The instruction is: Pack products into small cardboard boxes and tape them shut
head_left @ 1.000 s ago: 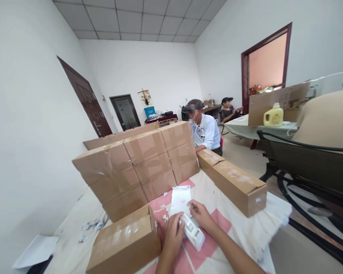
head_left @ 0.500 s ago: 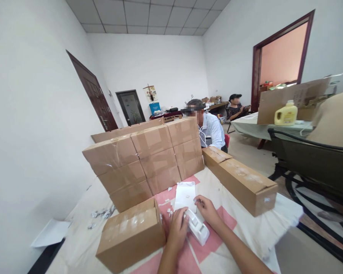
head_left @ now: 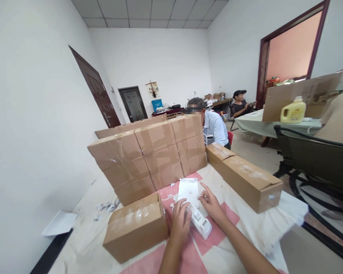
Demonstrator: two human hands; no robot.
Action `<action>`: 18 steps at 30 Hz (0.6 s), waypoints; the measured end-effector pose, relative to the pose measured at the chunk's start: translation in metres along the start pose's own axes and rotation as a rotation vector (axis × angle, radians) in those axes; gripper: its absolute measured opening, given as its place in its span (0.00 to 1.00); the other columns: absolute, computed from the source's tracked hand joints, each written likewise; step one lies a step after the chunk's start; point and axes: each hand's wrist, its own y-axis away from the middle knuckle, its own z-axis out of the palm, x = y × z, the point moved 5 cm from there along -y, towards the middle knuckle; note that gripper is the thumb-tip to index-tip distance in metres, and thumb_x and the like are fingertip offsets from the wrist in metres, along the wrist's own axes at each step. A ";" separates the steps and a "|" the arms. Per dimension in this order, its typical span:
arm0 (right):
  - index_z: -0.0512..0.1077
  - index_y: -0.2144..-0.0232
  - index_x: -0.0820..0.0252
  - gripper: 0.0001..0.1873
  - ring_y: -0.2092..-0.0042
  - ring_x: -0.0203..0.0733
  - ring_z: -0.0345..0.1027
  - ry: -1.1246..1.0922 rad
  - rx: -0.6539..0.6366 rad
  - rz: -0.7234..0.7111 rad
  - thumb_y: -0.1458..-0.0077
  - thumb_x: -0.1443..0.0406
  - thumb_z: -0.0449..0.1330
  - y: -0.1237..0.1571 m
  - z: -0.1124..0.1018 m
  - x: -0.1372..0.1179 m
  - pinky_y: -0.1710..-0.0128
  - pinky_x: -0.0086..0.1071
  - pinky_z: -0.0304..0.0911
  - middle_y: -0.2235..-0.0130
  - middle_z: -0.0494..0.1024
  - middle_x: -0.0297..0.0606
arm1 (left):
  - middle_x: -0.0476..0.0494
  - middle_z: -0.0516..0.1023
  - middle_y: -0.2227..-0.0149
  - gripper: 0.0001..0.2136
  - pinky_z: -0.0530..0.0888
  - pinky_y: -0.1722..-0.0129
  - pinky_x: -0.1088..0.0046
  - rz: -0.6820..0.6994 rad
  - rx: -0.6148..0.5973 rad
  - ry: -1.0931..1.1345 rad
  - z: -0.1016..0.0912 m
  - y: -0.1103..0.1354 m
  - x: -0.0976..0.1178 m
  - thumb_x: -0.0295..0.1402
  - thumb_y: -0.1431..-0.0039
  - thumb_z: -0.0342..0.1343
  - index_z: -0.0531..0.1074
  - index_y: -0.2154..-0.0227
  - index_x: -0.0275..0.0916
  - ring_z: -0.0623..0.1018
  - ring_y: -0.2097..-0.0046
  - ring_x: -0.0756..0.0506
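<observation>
A white tape dispenser (head_left: 201,222) lies on the pink-and-white cloth between my two hands. My left hand (head_left: 180,219) is at its left side, fingers spread and curved near its front end. I cannot tell whether they touch it. My right hand (head_left: 210,203) is to the right of the dispenser's front end. Its index finger points forward, while the thumb and other fingers are pinched together on something too small to make out. A sheet of white paper (head_left: 185,188) lies just ahead of both hands, with a small whitish bit on it.
A cardboard box (head_left: 135,228) stands left of my left hand. Stacked cardboard boxes (head_left: 148,156) form a wall ahead, and a row of long boxes (head_left: 246,177) lines the right. White scraps (head_left: 107,206) lie on the left. A person (head_left: 214,123) sits beyond the stack.
My left hand's fingers have spread apart at the dispenser's front. My right index finger has straightened forward out of the pinch. The view has shifted slightly.
</observation>
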 end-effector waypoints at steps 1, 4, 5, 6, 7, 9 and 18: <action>0.68 0.46 0.58 0.27 0.68 0.41 0.69 -0.015 0.003 0.001 0.46 0.55 0.61 0.000 0.001 -0.006 0.66 0.34 0.65 0.69 0.70 0.31 | 0.35 0.74 0.40 0.20 0.65 0.36 0.52 0.062 0.024 -0.051 -0.010 0.001 0.010 0.42 0.30 0.44 0.77 0.48 0.41 0.70 0.37 0.36; 0.71 0.55 0.58 0.19 0.62 0.44 0.72 -0.047 0.016 -0.006 0.44 0.54 0.62 0.004 0.012 -0.035 0.60 0.36 0.66 0.69 0.73 0.35 | 0.36 0.80 0.49 0.16 0.69 0.40 0.53 0.218 0.150 -0.209 -0.061 0.002 0.038 0.40 0.32 0.46 0.80 0.56 0.44 0.76 0.44 0.36; 0.71 0.55 0.58 0.18 0.63 0.43 0.72 -0.076 0.022 -0.009 0.43 0.54 0.62 0.006 0.021 -0.047 0.61 0.35 0.66 0.69 0.74 0.35 | 0.37 0.81 0.53 0.16 0.71 0.42 0.54 0.223 0.226 -0.251 -0.084 0.001 0.042 0.39 0.32 0.46 0.80 0.58 0.44 0.77 0.48 0.36; 0.70 0.54 0.57 0.18 0.65 0.42 0.71 -0.124 0.026 -0.008 0.43 0.55 0.63 0.008 0.033 -0.060 0.64 0.33 0.65 0.69 0.74 0.34 | 0.37 0.82 0.55 0.16 0.71 0.43 0.54 0.173 0.313 -0.296 -0.108 -0.002 0.040 0.40 0.32 0.46 0.79 0.61 0.44 0.78 0.50 0.36; 0.68 0.53 0.57 0.19 0.69 0.39 0.68 -0.192 0.031 0.006 0.43 0.55 0.63 0.009 0.049 -0.071 0.68 0.31 0.62 0.70 0.74 0.33 | 0.38 0.82 0.55 0.16 0.71 0.44 0.54 0.081 0.386 -0.350 -0.132 -0.006 0.034 0.41 0.31 0.46 0.79 0.61 0.44 0.78 0.50 0.36; 0.66 0.52 0.55 0.21 0.77 0.32 0.57 -0.361 0.009 0.089 0.44 0.55 0.64 0.009 0.088 -0.083 0.76 0.28 0.54 0.71 0.74 0.29 | 0.38 0.80 0.47 0.16 0.68 0.40 0.51 -0.116 0.374 -0.491 -0.168 -0.014 0.012 0.42 0.32 0.47 0.77 0.52 0.43 0.75 0.44 0.35; 0.61 0.64 0.55 0.20 0.81 0.30 0.54 -0.504 0.036 0.514 0.58 0.59 0.64 0.029 0.184 -0.001 0.80 0.24 0.46 0.80 0.70 0.22 | 0.44 0.79 0.43 0.21 0.52 0.32 0.43 -0.471 -0.107 -0.621 -0.198 -0.016 -0.065 0.46 0.29 0.40 0.76 0.48 0.47 0.72 0.40 0.34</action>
